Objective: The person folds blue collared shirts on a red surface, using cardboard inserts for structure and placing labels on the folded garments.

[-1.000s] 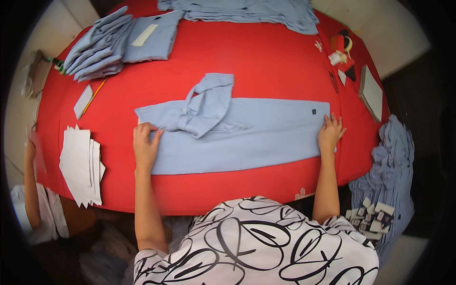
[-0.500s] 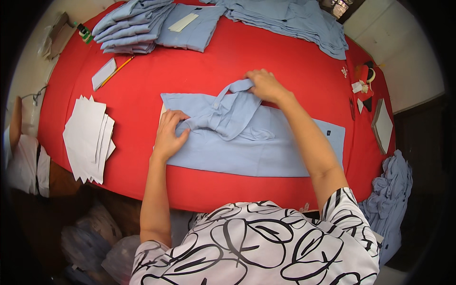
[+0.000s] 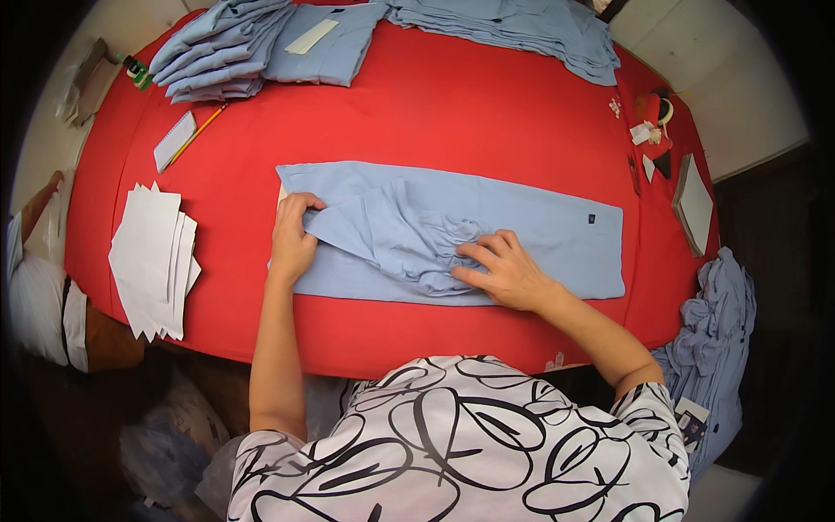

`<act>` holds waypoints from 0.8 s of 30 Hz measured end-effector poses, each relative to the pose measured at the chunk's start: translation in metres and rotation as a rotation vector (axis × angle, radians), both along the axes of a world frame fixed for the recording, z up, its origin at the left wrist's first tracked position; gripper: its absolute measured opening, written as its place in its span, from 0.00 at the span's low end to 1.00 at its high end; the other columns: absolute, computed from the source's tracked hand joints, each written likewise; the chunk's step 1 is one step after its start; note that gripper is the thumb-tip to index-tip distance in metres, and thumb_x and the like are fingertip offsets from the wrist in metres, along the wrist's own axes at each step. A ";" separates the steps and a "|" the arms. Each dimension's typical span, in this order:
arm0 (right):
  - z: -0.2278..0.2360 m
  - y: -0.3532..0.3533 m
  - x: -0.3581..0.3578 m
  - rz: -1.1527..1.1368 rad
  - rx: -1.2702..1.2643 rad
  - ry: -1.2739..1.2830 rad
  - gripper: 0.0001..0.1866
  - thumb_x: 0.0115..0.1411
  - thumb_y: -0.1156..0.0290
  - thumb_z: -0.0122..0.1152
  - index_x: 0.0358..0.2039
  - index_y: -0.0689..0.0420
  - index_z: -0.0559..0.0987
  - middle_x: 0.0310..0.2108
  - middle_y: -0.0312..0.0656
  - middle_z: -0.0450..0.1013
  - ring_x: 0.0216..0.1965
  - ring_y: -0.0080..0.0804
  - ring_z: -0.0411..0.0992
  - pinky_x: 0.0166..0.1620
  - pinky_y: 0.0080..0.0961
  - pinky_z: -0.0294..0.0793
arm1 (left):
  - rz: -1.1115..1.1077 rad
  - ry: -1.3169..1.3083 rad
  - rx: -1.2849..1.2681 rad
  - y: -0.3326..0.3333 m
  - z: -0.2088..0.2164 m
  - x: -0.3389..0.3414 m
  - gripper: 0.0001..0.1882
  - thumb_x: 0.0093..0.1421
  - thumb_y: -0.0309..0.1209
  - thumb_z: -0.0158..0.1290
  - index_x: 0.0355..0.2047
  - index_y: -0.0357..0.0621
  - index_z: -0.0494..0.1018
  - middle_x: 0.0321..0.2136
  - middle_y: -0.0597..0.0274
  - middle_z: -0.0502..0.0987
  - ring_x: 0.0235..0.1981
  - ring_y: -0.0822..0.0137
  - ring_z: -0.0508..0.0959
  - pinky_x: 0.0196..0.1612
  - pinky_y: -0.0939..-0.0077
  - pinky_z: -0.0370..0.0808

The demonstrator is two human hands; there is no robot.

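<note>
1. As I am working from a distance, I am seeing 1 light blue garment [image 3: 539,204] lying lengthwise across the middle of the red table [image 3: 487,113], nearer its close edge than its far edge. A small dark label [image 3: 592,219] is showing by the garment's right end, and bunched fabric [image 3: 383,230] is lying on top.
2. Left of the table's middle, I am seeing the left hand [image 3: 294,242] touching the garment's left end. Its fingers are curling narrowly by a corner of the loose cloth; I cannot tell whether they are pinching it.
3. Just right of the table's middle, the right hand [image 3: 513,277] is resting on the bunched fabric, its thumb and fingers standing loosely apart.
4. Along the table's left side, white sheets [image 3: 148,261] are overlapping in a pile. Farther up that side, a white notepad [image 3: 176,139] and a yellow pencil [image 3: 198,133] are lying side by side.
5. At the table's far left, a stack of folded garments [image 3: 213,52] is sitting beside 1 flat folded garment [image 3: 339,61] that is bearing a pale strip [image 3: 311,36].
6. Along the table's far edge, layered blue garments [image 3: 522,35] are spreading.
7. Beyond the table's right edge, blue cloth [image 3: 715,339] is hanging in a heap.
</note>
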State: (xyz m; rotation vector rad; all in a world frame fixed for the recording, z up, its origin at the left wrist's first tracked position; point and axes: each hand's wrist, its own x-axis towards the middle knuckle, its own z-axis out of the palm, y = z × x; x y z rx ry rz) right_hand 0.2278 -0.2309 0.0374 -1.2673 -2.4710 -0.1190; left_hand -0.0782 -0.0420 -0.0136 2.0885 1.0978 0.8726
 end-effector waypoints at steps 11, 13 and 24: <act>-0.027 -0.069 0.045 -0.732 0.087 0.264 0.18 0.51 0.80 0.58 0.43 0.50 0.82 0.56 0.44 0.68 0.52 0.46 0.64 0.58 0.40 0.63 | -0.191 0.125 -0.032 -0.001 0.027 -0.013 0.22 0.44 0.13 0.43 0.39 0.42 0.76 0.49 0.61 0.73 0.54 0.54 0.69 0.56 0.66 0.67; -0.035 -0.094 0.081 -1.031 0.111 0.312 0.18 0.56 0.77 0.57 0.47 0.52 0.80 0.57 0.46 0.66 0.55 0.47 0.62 0.59 0.42 0.61 | -0.137 0.175 0.066 -0.008 0.042 -0.015 0.21 0.45 0.14 0.45 0.39 0.43 0.77 0.50 0.60 0.73 0.54 0.52 0.69 0.56 0.65 0.68; -0.053 -0.159 0.159 -1.732 -0.152 0.265 0.34 0.54 0.47 0.66 0.56 0.55 0.73 0.51 0.50 0.68 0.54 0.52 0.64 0.56 0.49 0.63 | -0.503 0.381 0.449 -0.093 0.031 0.105 0.31 0.59 0.48 0.55 0.61 0.53 0.68 0.66 0.56 0.60 0.66 0.47 0.57 0.67 0.43 0.50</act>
